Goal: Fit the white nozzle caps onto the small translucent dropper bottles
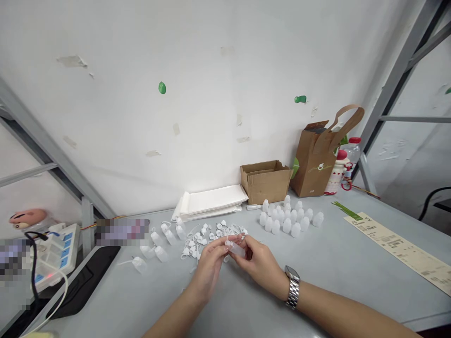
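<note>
My right hand (260, 259) is closed around a small translucent white plastic bottle (237, 249), tilted with its neck toward the left. The fingers of my left hand (210, 263) pinch a small white cap (229, 243) at the bottle's neck; fingertips partly hide how the two meet. Just behind my hands lies a loose pile of white caps (202, 233) with looped straps. Several bottles with caps and straps (161, 254) lie or stand to the left. On the right, a group of small bottles without visible straps (296, 229) stands upright.
White padded envelopes (214, 202), an open cardboard box (268, 183) and a brown paper bag (314, 162) line the wall. Printed label strips (398, 246) lie at right. A black mat (86, 279) and a power strip (59, 258) with cables are at left.
</note>
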`<state>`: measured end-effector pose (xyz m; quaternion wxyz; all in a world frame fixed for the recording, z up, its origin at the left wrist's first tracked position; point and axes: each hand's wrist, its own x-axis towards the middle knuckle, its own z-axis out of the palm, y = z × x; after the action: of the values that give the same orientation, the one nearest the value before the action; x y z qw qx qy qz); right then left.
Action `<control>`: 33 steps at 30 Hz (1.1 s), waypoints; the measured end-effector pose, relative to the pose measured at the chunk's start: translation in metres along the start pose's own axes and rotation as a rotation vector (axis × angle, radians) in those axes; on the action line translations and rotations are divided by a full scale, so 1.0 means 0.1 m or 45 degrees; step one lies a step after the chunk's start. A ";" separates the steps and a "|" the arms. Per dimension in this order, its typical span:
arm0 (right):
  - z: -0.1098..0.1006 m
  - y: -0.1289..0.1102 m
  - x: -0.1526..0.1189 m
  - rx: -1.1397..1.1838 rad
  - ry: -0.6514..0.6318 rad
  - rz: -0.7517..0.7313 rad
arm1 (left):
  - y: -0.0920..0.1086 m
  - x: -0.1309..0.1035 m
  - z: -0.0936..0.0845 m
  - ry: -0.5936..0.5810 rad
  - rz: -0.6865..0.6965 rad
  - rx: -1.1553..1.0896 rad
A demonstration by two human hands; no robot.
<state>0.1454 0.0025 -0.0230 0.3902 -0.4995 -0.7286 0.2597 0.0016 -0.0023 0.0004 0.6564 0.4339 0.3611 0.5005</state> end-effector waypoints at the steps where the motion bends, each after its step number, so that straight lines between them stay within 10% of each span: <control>1: 0.00 0.01 0.00 0.010 -0.002 0.005 | 0.00 0.00 0.00 -0.005 0.002 -0.009; 33: -0.02 -0.01 0.06 0.351 -0.145 0.152 | 0.00 0.01 -0.03 -0.100 0.005 -0.056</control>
<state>0.1452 0.0077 -0.0189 0.3969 -0.4682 -0.6760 0.4078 -0.0007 -0.0004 -0.0003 0.6786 0.4394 0.3231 0.4920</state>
